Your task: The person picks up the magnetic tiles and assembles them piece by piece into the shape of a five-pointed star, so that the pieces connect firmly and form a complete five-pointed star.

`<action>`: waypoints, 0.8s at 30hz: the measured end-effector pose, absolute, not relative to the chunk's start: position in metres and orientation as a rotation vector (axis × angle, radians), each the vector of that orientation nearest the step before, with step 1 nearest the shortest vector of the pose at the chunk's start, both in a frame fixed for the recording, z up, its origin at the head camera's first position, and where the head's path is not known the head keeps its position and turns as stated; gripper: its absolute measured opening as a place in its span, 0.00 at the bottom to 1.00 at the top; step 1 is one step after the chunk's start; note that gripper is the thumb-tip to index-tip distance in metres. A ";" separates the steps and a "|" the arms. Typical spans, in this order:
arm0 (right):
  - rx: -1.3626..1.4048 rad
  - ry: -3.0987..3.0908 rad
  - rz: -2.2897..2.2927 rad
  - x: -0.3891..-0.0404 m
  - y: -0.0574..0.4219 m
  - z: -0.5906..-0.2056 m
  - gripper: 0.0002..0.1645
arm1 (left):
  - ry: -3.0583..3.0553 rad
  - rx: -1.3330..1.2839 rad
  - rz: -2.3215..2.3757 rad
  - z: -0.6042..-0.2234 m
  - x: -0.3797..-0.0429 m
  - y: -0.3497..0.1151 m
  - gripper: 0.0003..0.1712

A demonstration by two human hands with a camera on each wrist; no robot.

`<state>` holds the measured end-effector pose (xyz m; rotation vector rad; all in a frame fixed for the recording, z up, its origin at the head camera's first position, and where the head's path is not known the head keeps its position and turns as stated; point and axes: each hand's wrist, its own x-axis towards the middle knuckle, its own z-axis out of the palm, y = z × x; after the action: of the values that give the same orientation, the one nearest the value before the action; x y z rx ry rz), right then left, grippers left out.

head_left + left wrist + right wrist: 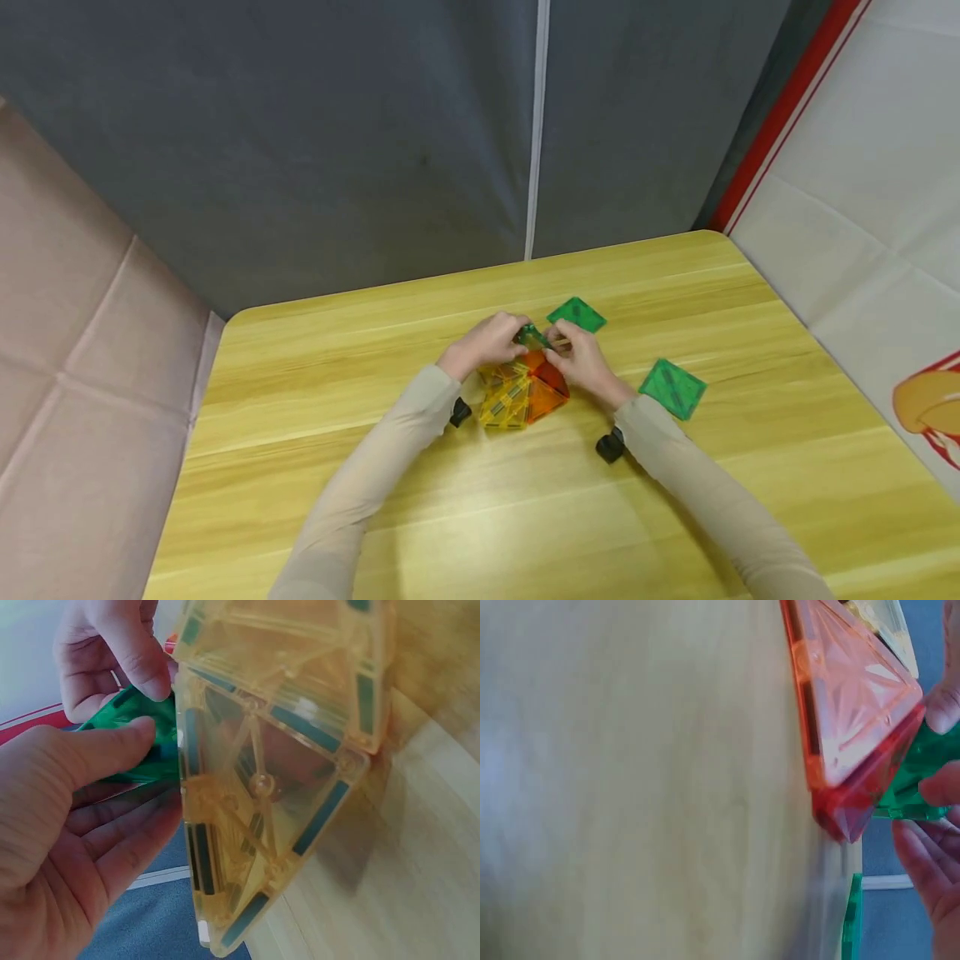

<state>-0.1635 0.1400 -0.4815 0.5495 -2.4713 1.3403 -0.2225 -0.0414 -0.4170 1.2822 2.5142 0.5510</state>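
On the table, translucent magnetic tiles form a low domed shape. Its near left is made of yellow tiles (504, 400), its near right of an orange tile (545, 402) and a red tile (553, 377). At the far side, my left hand (491, 337) pinches a green magnetic tile (534, 337), its thumb (127, 746) pressed on the face. My right hand (583, 358) pinches the same green tile from the right. In the right wrist view the green tile (915, 776) meets the red tile's edge; part of it is hidden behind fingers.
A loose green square tile (577, 314) lies just beyond my right hand. Another green square (673, 388) lies to the right, beside the right sleeve. Black wrist devices (611, 447) hang under both sleeves. A grey curtain (375, 150) stands behind the wooden table (315, 375).
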 end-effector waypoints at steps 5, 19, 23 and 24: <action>0.529 -2.463 1.345 -0.165 0.144 -0.485 0.12 | 2.538 1.351 0.494 -0.418 -0.223 -0.040 0.14; 0.539 -2.487 1.343 -0.166 0.137 -0.471 0.16 | 2.587 1.263 0.655 -0.410 -0.224 -0.039 0.12; 0.581 -2.497 1.333 -0.166 0.133 -0.465 0.15 | 2.588 1.248 0.686 -0.404 -0.224 -0.039 0.14; 0.594 -2.501 1.323 -0.165 0.132 -0.464 0.15 | 2.587 1.247 0.686 -0.404 -0.224 -0.039 0.13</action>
<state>-0.1653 0.1323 -0.4637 0.5943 -2.5005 1.3230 -0.2239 -0.0386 -0.4035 1.2467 2.5873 0.6863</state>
